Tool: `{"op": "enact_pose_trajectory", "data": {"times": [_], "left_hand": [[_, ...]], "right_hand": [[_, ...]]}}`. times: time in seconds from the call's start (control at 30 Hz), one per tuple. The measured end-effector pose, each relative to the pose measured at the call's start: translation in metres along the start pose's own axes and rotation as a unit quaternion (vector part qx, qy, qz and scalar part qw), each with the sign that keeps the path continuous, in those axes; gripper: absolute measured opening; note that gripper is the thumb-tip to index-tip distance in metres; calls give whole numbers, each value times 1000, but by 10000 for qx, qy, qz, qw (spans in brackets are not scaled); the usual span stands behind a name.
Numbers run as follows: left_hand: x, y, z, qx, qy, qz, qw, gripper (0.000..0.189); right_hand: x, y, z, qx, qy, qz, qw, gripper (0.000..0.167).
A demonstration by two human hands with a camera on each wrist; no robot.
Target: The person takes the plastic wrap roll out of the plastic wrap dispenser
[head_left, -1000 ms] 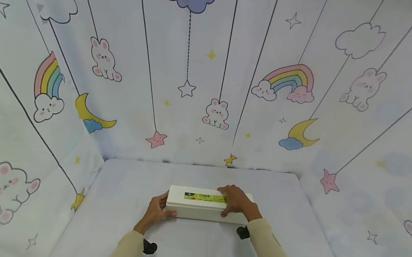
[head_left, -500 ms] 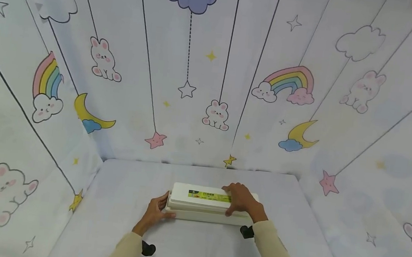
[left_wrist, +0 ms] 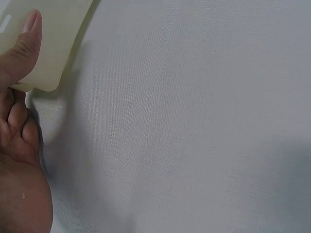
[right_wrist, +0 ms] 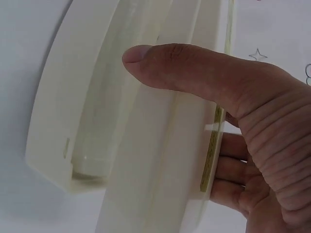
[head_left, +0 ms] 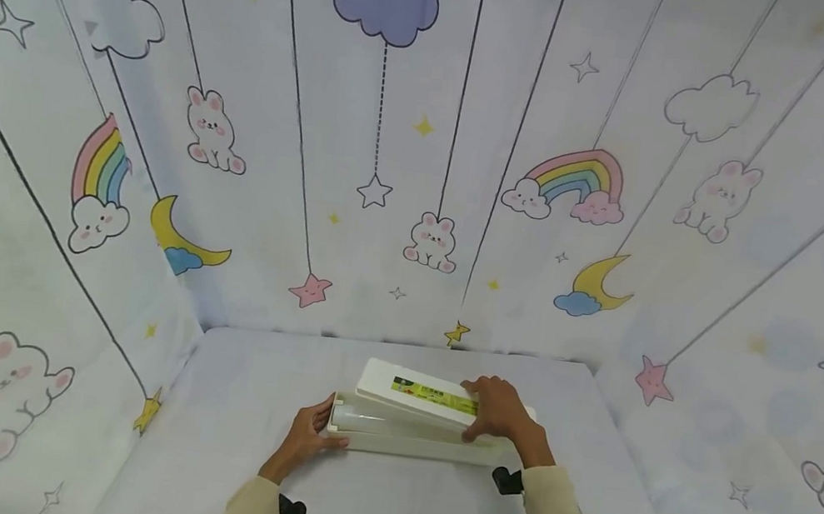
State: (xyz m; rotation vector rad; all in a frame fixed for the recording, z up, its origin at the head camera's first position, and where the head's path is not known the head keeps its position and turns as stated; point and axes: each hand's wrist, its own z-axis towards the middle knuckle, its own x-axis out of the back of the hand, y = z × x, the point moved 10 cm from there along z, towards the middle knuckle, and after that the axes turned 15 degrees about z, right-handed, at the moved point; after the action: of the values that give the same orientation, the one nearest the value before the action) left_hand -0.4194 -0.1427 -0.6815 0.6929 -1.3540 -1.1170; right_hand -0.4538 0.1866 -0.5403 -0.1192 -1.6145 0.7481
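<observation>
A long white plastic box lies crosswise on the white-covered table, its lid raised and askew above it. On top of the lid is a yellow-green label. A pale, glossy roll shows inside the box below the lid. My left hand grips the box's left end, thumb on the front wall and fingers behind. My right hand holds the lid toward its right end. In the right wrist view, the thumb lies across the lid's near side and the other fingers are behind it.
Black straps or mounts hang near both wrists. The white sheet covers the table around the box. Fabric walls printed with rabbits, clouds, stars and rainbows enclose it at the back and sides.
The lid has come up off the box and shifted rightward in my right hand, tilting and baring the roll inside. My left hand has kept its grip on the box's left end.
</observation>
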Motion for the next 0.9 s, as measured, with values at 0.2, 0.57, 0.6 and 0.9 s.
{"op": "enact_pose_trajectory", "data": {"times": [0.2,0.57,0.6,0.9], "left_hand": [[4,-4,2,115,-113,9,9999,104],[1,-5,-3,36,-108,37,9999,103],[1,-5,-3,29,-112,25,9999,103],[2,-1,-3,-120,57,82,9999,104]], "right_hand": [[13,12,-6,-293,276,-127,9991,94],[27,25,-25,-434,470,-102,9979,93],[28,25,-26,-437,482,-91,9978,92],[34,33,-34,-535,571,-132,9968,92]]}}
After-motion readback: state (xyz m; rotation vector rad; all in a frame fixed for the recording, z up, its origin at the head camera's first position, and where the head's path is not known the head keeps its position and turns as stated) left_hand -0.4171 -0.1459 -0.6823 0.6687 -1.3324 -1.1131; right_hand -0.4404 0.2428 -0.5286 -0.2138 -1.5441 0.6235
